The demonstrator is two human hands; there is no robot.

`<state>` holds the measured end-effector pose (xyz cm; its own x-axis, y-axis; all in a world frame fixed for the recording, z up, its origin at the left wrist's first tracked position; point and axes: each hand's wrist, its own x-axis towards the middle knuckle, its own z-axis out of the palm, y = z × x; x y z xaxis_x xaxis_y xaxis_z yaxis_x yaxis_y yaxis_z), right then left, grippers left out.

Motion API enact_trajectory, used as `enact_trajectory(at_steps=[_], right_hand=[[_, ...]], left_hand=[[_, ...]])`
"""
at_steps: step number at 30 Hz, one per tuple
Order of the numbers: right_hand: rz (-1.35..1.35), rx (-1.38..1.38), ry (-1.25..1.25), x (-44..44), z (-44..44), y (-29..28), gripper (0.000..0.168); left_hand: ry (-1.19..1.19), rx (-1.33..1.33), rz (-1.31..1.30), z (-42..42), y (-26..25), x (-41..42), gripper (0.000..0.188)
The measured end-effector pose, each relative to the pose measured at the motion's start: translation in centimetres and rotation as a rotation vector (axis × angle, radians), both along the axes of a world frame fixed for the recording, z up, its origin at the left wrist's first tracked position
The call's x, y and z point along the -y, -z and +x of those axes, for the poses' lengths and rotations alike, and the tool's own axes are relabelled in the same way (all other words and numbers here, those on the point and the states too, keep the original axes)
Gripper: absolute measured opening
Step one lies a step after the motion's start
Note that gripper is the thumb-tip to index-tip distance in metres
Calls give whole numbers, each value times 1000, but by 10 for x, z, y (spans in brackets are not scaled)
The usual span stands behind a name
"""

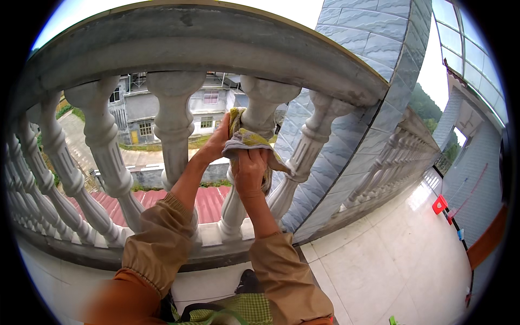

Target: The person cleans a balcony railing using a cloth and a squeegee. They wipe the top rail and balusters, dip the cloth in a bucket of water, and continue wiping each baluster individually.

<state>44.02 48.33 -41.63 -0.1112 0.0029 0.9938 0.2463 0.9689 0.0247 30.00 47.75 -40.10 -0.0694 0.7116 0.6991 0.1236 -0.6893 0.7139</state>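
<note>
A grey and yellow cloth [248, 140] is wrapped about the middle of a pale stone baluster [260, 106]. My right hand [251, 172] grips the cloth from the front, its fingers tucked beneath a fold. On the baluster's left side, my left hand [217, 140] presses another part of the cloth against it; its fingertips are hidden behind the cloth and post. One loose corner of the cloth hangs to the right, close to the neighbouring baluster [310, 134].
Above the balusters runs a heavy grey handrail [195, 42]. A tiled pillar [361, 122] stands at the right end. Pale floor tiles [378, 264] stretch right, where a red dustpan [439, 204] sits by the wall. Beyond the railing lies a red corrugated roof [209, 203].
</note>
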Motion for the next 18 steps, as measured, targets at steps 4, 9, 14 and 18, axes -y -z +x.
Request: enact_trajectory(at_steps=[4, 9, 14, 18], right_hand=[[25, 231, 71, -1, -5, -24, 34], [31, 449, 116, 7, 5, -44, 32], [51, 148, 74, -12, 31, -23, 32], [-39, -70, 105, -30, 46, -12, 32]], left_hand=[[171, 134, -26, 3, 6, 3, 81], [-8, 50, -10, -9, 14, 14, 69], [-148, -24, -63, 6, 6, 31, 59], [-232, -168, -65, 10, 4, 50, 57]])
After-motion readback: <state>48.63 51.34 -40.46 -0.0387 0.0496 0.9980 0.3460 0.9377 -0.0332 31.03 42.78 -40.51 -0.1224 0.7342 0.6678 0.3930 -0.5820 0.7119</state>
